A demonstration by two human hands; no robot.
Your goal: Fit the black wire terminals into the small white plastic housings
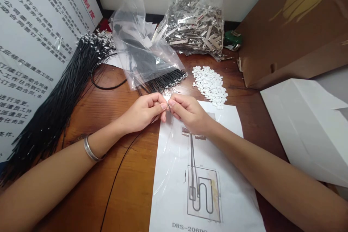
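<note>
Above the top edge of a printed sheet, my two hands meet with fingertips almost touching. My left hand is closed in a pinch on a thin black wire, whose length trails down to the bottom edge of the view. My right hand also pinches, right at the wire's end. What sits between its thumb and finger is too small and covered to name. Just beyond the hands lie black wires with metal tips, partly inside a clear plastic bag. Small white plastic pieces form a pile to the right.
A thick bundle of black wires with white ends leans along a printed board at left. At the back stands a clear bag of flat metal parts, beside a green round object. A brown cardboard box and white carton border the right.
</note>
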